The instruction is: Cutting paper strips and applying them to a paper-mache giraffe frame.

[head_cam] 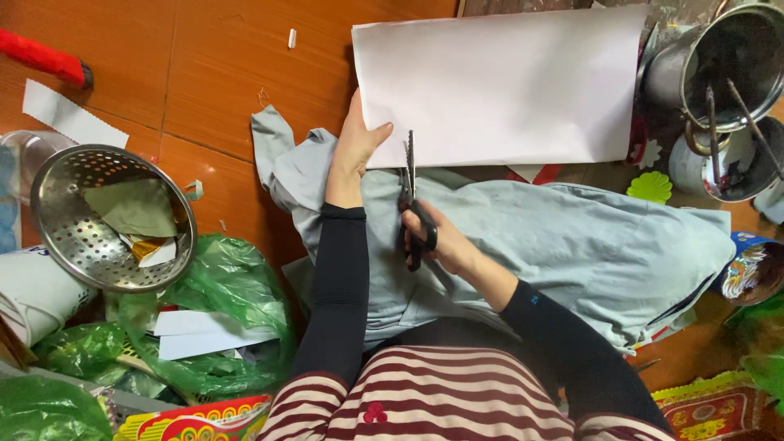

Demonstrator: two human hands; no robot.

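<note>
Paper sheet (498,86): light, floppy, creases easily, so I pin its near-left corner with my left hand (355,143), grip closed flat on the edge. Right hand (441,241) grip wrapped round black-handled scissors (411,204), blades at the sheet's near edge. Sheet is plain white, rectangular, lying over grey cloth (572,245) on the floor

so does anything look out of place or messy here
Yes: paper scraps sit in a metal colander on the floor, not food. Loose offcuts lie on the green bags beside it.
</note>
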